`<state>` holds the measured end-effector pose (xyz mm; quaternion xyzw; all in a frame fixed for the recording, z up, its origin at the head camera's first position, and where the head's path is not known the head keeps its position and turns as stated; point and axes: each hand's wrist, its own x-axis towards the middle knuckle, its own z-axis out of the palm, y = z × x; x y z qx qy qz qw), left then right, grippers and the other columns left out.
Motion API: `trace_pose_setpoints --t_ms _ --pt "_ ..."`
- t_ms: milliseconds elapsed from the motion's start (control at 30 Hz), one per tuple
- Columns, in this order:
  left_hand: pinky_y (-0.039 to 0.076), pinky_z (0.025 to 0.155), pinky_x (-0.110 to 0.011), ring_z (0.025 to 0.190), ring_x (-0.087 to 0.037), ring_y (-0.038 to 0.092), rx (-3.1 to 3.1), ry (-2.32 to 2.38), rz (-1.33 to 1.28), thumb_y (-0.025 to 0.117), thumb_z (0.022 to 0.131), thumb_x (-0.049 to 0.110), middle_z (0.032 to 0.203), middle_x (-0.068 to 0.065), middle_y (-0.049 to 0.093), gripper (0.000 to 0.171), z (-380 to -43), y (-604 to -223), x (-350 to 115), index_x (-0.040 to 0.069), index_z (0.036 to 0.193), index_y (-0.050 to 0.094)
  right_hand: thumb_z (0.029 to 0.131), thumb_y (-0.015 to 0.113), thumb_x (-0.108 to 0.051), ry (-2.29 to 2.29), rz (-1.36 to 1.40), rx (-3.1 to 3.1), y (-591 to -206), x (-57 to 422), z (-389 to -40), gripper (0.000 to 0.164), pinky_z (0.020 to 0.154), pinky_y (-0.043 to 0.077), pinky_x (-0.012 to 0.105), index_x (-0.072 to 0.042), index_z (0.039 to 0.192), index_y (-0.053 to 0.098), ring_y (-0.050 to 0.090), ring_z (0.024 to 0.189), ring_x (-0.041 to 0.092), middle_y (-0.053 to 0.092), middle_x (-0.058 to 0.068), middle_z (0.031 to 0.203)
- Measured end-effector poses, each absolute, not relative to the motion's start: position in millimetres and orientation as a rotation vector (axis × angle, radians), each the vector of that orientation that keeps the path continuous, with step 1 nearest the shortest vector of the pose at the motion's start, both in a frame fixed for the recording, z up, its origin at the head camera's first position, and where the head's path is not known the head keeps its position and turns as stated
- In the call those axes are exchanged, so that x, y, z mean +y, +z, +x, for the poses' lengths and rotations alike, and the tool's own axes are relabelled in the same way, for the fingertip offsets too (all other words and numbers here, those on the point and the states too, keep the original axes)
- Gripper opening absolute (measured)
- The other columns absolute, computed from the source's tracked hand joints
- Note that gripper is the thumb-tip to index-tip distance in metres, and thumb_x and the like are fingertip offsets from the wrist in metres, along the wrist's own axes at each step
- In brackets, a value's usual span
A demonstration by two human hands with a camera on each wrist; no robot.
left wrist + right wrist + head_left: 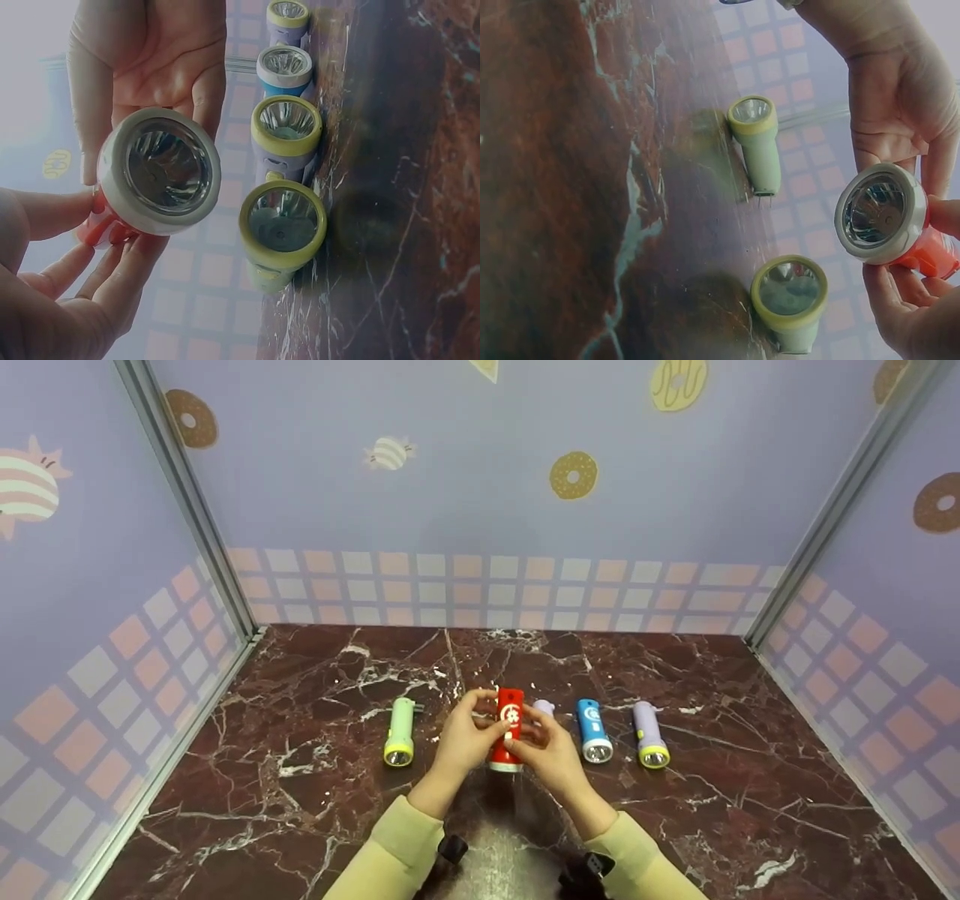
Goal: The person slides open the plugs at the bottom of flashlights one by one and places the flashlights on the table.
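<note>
Both hands hold a red flashlight (510, 712) with a white head ring, raised above the table. My left hand (461, 739) grips its left side, with the thumb on the front of the barrel. From the other side my right hand (559, 754) pinches the barrel, its thumb near the lens end. In the left wrist view the flashlight's clear lens (166, 166) faces the camera and looks unlit. The right wrist view shows its white ring (881, 214) and fingers around the red body. Part of the barrel is hidden by the fingers.
Standing apart are a green flashlight (401, 731) with prongs, a blue one (592, 727) and a purple one (646, 727). A second purple one (543, 707) is mostly behind my right hand. Another green flashlight (789, 296) shows in the wrist views. Patterned walls (480, 525) enclose the marble-look table (262, 825).
</note>
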<state>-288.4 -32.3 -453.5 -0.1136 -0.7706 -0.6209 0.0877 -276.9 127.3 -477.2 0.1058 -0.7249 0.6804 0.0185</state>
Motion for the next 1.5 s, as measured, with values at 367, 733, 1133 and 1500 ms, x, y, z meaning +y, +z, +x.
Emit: trace_pose_setpoints --t_ms 367,733,1133,1500 --pt "0.063 0.074 -0.04 0.089 -0.035 0.073 -2.318 -1.788 -0.38 0.077 0.085 0.002 0.111 -0.024 0.07 0.046 -286.4 -451.7 -33.4 -0.001 0.127 0.059 0.089 0.071 0.004 2.132 0.341 -2.238 -480.4 128.3 -278.1 0.065 0.085 0.061 0.027 0.012 0.147 0.043 0.071 0.109 0.031 0.067 0.034 0.124" --pt "0.062 0.084 -0.044 0.094 -0.034 0.072 -2.319 -1.724 -0.382 0.077 0.087 0.006 0.115 -0.024 0.07 0.044 -288.1 -453.5 -34.7 0.001 0.128 0.059 0.091 0.069 0.003 2.184 0.352 -2.222 -484.1 127.1 -277.8 0.063 0.089 0.061 0.03 0.01 0.148 0.043 0.071 0.112 0.031 0.066 0.034 0.128" --pt "0.062 0.081 -0.044 0.094 -0.034 0.073 -2.308 -1.746 -0.418 0.078 0.088 0.01 0.119 -0.024 0.071 0.049 -290.3 -452.2 -38.4 0.003 0.132 0.06 0.091 0.07 0.002 2.127 0.391 -2.275 -484.8 126.4 -277.3 0.064 0.094 0.06 0.037 0.011 0.148 0.042 0.071 0.112 0.038 0.065 0.035 0.128" --pt "0.062 0.081 -0.043 0.091 -0.035 0.073 -2.304 -1.797 -0.462 0.077 0.087 0.007 0.119 -0.027 0.07 0.043 -292.6 -452.8 -40.3 0.005 0.127 0.061 0.091 0.07 0.001 2.099 0.416 -2.286 -484.7 126.6 -276.3 0.065 0.097 0.06 0.04 0.012 0.148 0.041 0.069 0.114 0.042 0.065 0.036 0.128"
